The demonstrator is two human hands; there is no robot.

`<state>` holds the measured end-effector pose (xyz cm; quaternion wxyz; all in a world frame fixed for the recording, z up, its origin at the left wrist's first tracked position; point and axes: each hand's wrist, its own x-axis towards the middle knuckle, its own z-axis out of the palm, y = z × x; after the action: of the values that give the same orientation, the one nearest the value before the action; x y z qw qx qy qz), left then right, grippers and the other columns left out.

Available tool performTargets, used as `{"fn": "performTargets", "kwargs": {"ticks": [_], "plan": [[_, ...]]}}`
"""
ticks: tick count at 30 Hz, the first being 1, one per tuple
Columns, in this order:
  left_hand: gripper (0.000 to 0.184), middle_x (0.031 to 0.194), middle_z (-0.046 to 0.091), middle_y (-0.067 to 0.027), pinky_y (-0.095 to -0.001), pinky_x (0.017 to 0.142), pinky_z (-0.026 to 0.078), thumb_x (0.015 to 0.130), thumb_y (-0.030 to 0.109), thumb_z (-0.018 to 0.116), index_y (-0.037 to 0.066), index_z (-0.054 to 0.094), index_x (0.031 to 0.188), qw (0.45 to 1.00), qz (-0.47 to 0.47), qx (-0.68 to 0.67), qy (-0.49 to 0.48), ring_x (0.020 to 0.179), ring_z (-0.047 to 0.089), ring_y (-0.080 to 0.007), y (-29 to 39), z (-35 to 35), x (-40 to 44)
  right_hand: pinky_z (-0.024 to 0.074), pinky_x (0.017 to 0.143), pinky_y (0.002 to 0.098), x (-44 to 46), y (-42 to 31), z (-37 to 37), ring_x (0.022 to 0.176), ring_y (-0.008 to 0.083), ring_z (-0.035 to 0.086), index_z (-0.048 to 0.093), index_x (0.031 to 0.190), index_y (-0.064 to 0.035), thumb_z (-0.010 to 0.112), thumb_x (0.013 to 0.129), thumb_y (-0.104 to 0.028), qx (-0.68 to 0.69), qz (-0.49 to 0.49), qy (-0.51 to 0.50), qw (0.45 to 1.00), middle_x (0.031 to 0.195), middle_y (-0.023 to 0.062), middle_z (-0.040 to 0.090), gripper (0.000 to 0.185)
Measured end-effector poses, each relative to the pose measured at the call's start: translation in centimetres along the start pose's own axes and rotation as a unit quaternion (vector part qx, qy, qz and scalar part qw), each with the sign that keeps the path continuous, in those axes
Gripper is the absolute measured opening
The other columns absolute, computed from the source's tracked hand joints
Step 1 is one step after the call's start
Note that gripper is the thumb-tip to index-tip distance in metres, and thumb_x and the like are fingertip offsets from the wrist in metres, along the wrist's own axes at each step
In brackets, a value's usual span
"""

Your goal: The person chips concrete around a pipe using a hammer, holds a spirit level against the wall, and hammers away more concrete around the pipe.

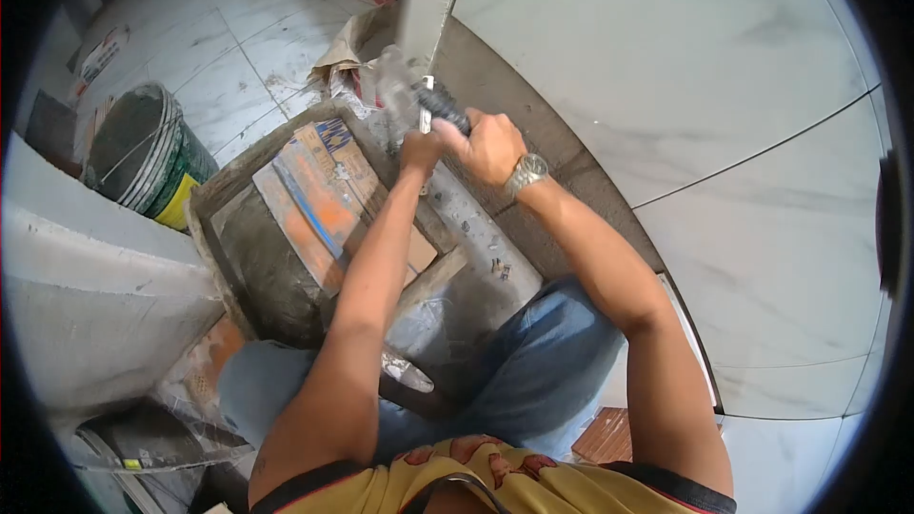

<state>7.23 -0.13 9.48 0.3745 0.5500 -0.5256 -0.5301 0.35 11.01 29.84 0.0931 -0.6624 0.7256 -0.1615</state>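
My right hand, with a metal-banded watch at its wrist, is closed round the black grip of a hand tool. The tool's far end is a grey smear of motion, so its kind cannot be told. Beside it my left hand is closed round a narrow white strip, whose ends show above and below the fist. Both hands are close together over the gap between a mortar trough and the curved edge of a marble-patterned tiled surface.
Flattened cardboard and a stained board with a blue stripe lie across the trough. A dirty bucket stands at left by a white wall. A pale upright post rises ahead; a torn paper bag is near it.
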Motion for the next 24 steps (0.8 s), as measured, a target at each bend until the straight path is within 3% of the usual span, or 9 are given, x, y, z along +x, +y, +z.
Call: {"fn": "performTargets", "kwargs": {"ticks": [2, 4, 9, 11, 14, 16, 20, 22, 24], "plan": [[0.039, 0.071, 0.065, -0.0228, -0.0459, 0.052, 0.05, 0.082, 0.024, 0.054, -0.013, 0.066, 0.087, 0.992, -0.111, 0.036, -0.042, 0.056, 0.064, -0.0327, 2.3, -0.8, -0.9, 0.0534, 0.078, 0.0511, 2.4, 3.5, 2.1, 0.088, 0.0469, 0.068, 0.069, 0.09, 0.0086, 0.049, 0.09, -0.071, -0.02, 0.077, -0.018, 0.997, 0.087, 0.0351, 0.066, 0.081], [0.037, 0.063, 0.06, -0.0167, -0.0446, 0.048, 0.046, 0.083, 0.024, 0.053, -0.011, 0.064, 0.089, 0.983, -0.167, -0.064, -0.053, 0.05, 0.059, -0.0297, -0.3, -0.1, -0.6, 0.0542, 0.084, 0.0501, 2.8, 5.3, 3.2, 0.093, 0.0473, 0.068, 0.068, 0.096, 0.0146, 0.051, 0.09, -0.068, 0.006, 0.163, -0.068, 0.984, 0.09, 0.0385, 0.065, 0.085], [0.023, 0.06, 0.052, -0.01, -0.0418, 0.038, 0.04, 0.088, 0.021, 0.047, 0.002, 0.06, 0.087, 0.958, -0.177, -0.21, -0.082, 0.042, 0.049, -0.0242, 0.5, -0.5, -2.9, 0.0545, 0.081, 0.0483, -1.1, 5.2, -1.0, 0.087, 0.0435, 0.07, 0.071, 0.093, 0.0093, 0.068, 0.081, -0.061, -0.103, 0.049, -0.179, 0.977, 0.089, 0.0319, 0.069, 0.071], [0.021, 0.056, 0.043, -0.004, -0.0375, 0.037, 0.037, 0.091, 0.027, 0.05, 0.008, 0.056, 0.083, 0.894, -0.217, -0.392, -0.03, 0.041, 0.044, -0.0188, 0.2, 0.4, -3.7, 0.0543, 0.072, 0.0473, -1.9, 5.3, -2.2, 0.079, 0.0395, 0.07, 0.072, 0.088, 0.0048, 0.075, 0.08, -0.049, -0.124, 0.019, -0.199, 0.972, 0.08, 0.0254, 0.069, 0.054], [0.022, 0.059, 0.052, -0.0029, -0.0363, 0.042, 0.037, 0.092, 0.024, 0.053, 0.009, 0.059, 0.076, 0.824, -0.246, -0.504, 0.082, 0.044, 0.048, -0.0178, 2.7, 0.1, -6.6, 0.054, 0.072, 0.046, -3.9, 3.8, -4.4, 0.075, 0.0385, 0.069, 0.071, 0.087, 0.0017, 0.078, 0.079, -0.031, -0.198, -0.002, -0.218, 0.956, 0.079, 0.0237, 0.069, 0.035], [0.017, 0.059, 0.053, -0.0025, -0.0366, 0.043, 0.041, 0.087, 0.019, 0.061, 0.007, 0.059, 0.075, 0.84, -0.228, -0.481, 0.102, 0.046, 0.052, -0.018, 2.3, 0.7, -7.4, 0.0541, 0.073, 0.0464, -5.3, 3.3, -5.7, 0.076, 0.0391, 0.069, 0.072, 0.089, 0.0005, 0.077, 0.079, -0.03, -0.245, 0.002, -0.241, 0.939, 0.08, 0.0232, 0.069, 0.032], [0.032, 0.05, 0.047, -0.0027, -0.0352, 0.036, 0.035, 0.087, 0.024, 0.061, 0.006, 0.054, 0.063, 0.837, -0.218, -0.495, 0.087, 0.037, 0.045, -0.0176, 1.4, 3.1, -8.1, 0.0551, 0.074, 0.0474, -8.9, -0.4, -10.2, 0.079, 0.0387, 0.069, 0.072, 0.091, -0.0051, 0.073, 0.077, -0.028, -0.324, 0.032, -0.292, 0.9, 0.081, 0.0219, 0.069, 0.027], [0.032, 0.05, 0.047, -0.0036, -0.0365, 0.037, 0.037, 0.086, 0.027, 0.063, 0.004, 0.055, 0.064, 0.859, -0.202, -0.462, 0.086, 0.037, 0.046, -0.0185, 1.4, 4.6, -7.7, 0.0552, 0.072, 0.047, -11.3, -2.1, -11.6, 0.079, 0.0379, 0.069, 0.072, 0.089, -0.0077, 0.071, 0.076, -0.025, -0.367, 0.053, -0.306, 0.877, 0.08, 0.0201, 0.069, 0.022], [0.018, 0.054, 0.042, 0.0022, -0.0295, 0.035, 0.033, 0.084, 0.022, 0.066, 0.007, 0.057, 0.078, 0.875, -0.195, -0.431, 0.097, 0.038, 0.04, -0.0115, 1.2, 5.6, -6.9, 0.0547, 0.068, 0.0461, -13.8, -3.6, -12.3, 0.078, 0.037, 0.068, 0.07, 0.084, -0.0094, 0.07, 0.075, -0.021, -0.426, 0.058, -0.303, 0.851, 0.079, 0.0176, 0.069, 0.015]]}}
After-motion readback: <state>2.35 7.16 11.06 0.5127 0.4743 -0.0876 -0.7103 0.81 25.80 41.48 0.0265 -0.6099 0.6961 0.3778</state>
